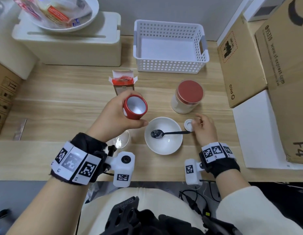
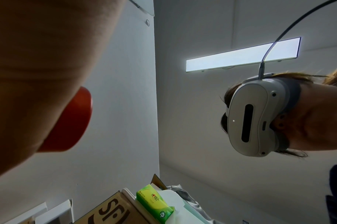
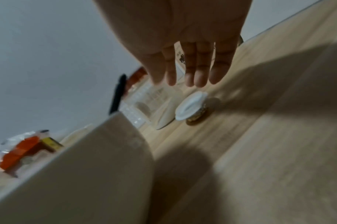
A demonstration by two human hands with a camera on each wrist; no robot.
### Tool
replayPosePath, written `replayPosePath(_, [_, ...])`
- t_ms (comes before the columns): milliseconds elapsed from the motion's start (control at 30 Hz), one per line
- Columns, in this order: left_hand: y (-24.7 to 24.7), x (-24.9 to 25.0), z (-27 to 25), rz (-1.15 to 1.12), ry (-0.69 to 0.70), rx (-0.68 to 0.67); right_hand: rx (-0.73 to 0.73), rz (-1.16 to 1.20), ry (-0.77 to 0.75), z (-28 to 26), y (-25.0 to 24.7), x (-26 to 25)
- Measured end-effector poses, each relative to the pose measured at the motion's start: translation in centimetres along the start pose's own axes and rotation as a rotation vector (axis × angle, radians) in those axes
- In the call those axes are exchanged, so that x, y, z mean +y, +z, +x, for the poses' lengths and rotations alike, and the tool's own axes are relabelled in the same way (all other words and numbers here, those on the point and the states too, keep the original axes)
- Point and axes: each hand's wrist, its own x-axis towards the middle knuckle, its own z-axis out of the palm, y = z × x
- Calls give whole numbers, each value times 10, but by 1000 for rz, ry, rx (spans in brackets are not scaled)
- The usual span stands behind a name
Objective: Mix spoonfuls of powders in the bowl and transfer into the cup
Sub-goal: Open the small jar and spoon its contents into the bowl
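The left hand (image 1: 119, 112) grips an open red canister (image 1: 135, 107) beside the bowl (image 1: 163, 135), right hand's fingers (image 3: 199, 71) loose and empty by the white lid (image 1: 189, 125), so picking up the spoon (image 1: 166, 133) to scoop powder likely comes next.

Red canister (image 1: 135, 107), pale silvery inside. White bowl (image 1: 163, 135) — black spoon (image 1: 166, 133), dark specks. Small white lid (image 1: 188, 125). Red-lidded jar (image 1: 188, 97), cream contents. White perforated basket (image 1: 171, 46) — wood-grain table (image 1: 62, 99). Black-white checker wristbands (image 1: 76, 162).
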Motion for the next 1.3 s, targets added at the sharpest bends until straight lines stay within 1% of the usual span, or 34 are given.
replayPosePath(100, [-1,2,-1,0,1,-9,-88,-226,17,12,12,12])
replayPosePath(267, [-3,4,0,-17,-3,-27,-55,-223,-14,11,15,12])
replayPosePath(333, [-3,6,1,-34,-2,-35,-9,-158,-22,9,8,8])
replayPosePath(367, [-3,7,1,-43,-1,-37,46,-87,-19,7,2,3])
replayPosePath(433, [-2,9,3,-56,9,-35,145,141,-18,0,-15,-13])
replayPosePath(467, [-1,10,4,-59,16,-34,164,268,-35,-5,-24,-25])
replayPosePath(500, [0,11,5,-61,24,-35,158,374,-68,-10,-33,-38])
replayPosePath(567, [2,13,7,-57,38,-49,67,484,-180,-18,-48,-65])
replayPosePath(600, [3,15,9,-46,48,-60,-2,475,-253,-23,-52,-79])
replayPosePath(700, [7,22,11,-2,76,-103,-227,335,-459,-36,-56,-115])
replayPosePath(733, [8,23,12,11,83,-118,-271,286,-529,-40,-55,-123])
replayPosePath(767, [9,25,13,23,88,-133,-285,230,-602,-42,-53,-130])
replayPosePath(833, [10,26,13,47,89,-152,-259,114,-728,-45,-51,-140])
replayPosePath(900, [10,25,14,55,82,-148,-243,45,-795,-45,-51,-146])
replayPosePath(967, [8,25,14,51,77,-136,-244,30,-795,-45,-51,-149])
replayPosePath(1033, [7,24,15,45,70,-130,-256,108,-724,-47,-53,-153])
replayPosePath(1100, [5,23,15,28,64,-126,-218,196,-675,-48,-53,-157])
replayPosePath(1167, [5,22,16,18,60,-126,-174,243,-665,-49,-54,-160])
replayPosePath(1300, [4,21,19,18,61,-122,-208,315,-641,-50,-54,-165])
